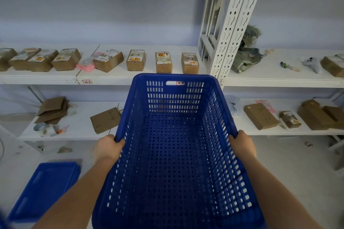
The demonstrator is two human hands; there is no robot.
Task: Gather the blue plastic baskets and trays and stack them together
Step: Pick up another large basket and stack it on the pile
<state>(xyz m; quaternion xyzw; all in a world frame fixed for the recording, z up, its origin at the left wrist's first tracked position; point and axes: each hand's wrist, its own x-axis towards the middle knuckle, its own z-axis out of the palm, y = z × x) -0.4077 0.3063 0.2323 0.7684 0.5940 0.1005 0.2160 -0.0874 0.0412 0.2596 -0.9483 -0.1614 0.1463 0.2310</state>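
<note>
White steel shelving (pixel 236 29) spans the background, its slotted upright rising just right of centre, with two tiers visible against a pale wall. Blue perforated plastic forms the basket (pixel 173 150), the largest item in front of me: empty, held in the air before the shelves, its far end tipped slightly upward and showing a handle slot beside a small label. On the floor at lower left lies a stack of blue trays (pixel 44 189), well apart from the basket. Along the upper tier sits a row of brown cardboard boxes (pixel 135 60), and a crumpled grey-green cloth (pixel 245 59) lies right of the upright. On the lower tier rest flat cardboard pieces (pixel 105 120) and further parcels. My left hand (pixel 108 148) clamps the basket's left rim, thumb hooked over the edge; my right hand (pixel 243 145) clamps the right rim likewise, fingers wrapped beneath and hidden from view.
</note>
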